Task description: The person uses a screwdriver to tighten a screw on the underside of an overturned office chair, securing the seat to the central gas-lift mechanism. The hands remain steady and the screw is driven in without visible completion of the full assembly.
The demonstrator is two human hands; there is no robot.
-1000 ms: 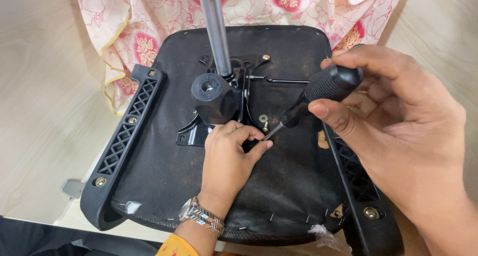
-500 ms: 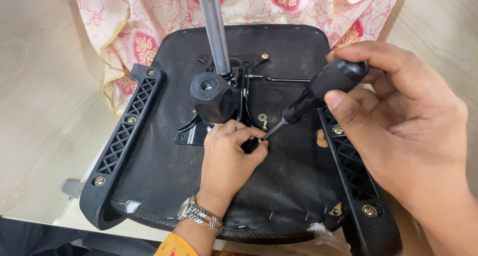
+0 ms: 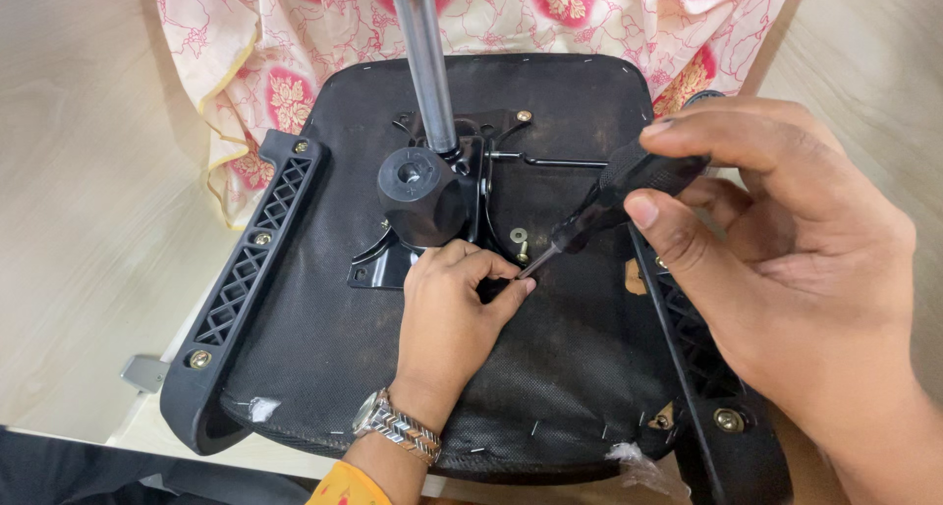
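Fingers (image 3: 678, 151) of your right hand (image 3: 786, 269) are clamped round the black ribbed handle of the screwdriver (image 3: 629, 186), thumb beneath and index finger over the top, so the thin steel shaft slants down and to the left toward your other hand. Your left hand (image 3: 447, 323), with the metal-link wristwatch (image 3: 398, 428) on its wrist, lies flat on the upturned black fabric-covered chair seat (image 3: 324, 348); its fingers are pinched together at the screwdriver tip, seemingly steadying the tip or a small screw there, though what sits between them is hidden. Just beyond those fingertips stands the black steel seat-mechanism plate (image 3: 378, 269) with its round black plastic hub (image 3: 420, 193) and the grey metal gas-lift column (image 3: 430, 63) rising out of view, and a brass-coloured washer and screw (image 3: 519, 238) lies right beside the shaft. The slant of the tool likely keeps your right hand out of the way of the hub and column. Left of your left hand runs a black lattice-pattern plastic armrest bracket (image 3: 246, 289), fixed with brass bolts; a matching one (image 3: 697, 367) passes under your right wrist. Open seat fabric lies between the brackets on the near side of your left hand. The seat rests on a pale wood-grain desk (image 3: 88, 230), its near edge overhanging, and a pink floral cloth (image 3: 295, 43) lies beyond the column.
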